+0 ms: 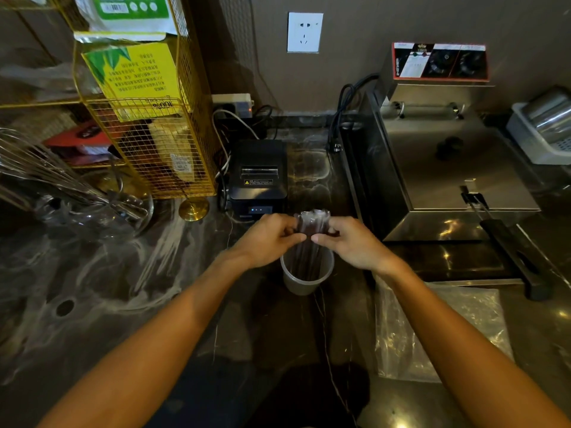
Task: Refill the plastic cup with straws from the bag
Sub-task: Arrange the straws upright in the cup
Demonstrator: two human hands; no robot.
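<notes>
A translucent plastic cup (306, 281) stands on the dark marble counter in the middle of the view. A bundle of dark, wrapped straws (312, 225) stands upright with its lower ends inside the cup. My left hand (270, 239) grips the bundle's upper part from the left. From the right, my right hand (349, 242) pinches the same bundle. A clear plastic bag (438, 332) lies flat on the counter to the right of the cup, under my right forearm.
Just behind the cup sits a black receipt printer (258, 177). A steel fryer (441, 156) with a black handle (513, 254) fills the right. On the left are a yellow wire rack (148, 118) and a glass bowl with a whisk (77, 193).
</notes>
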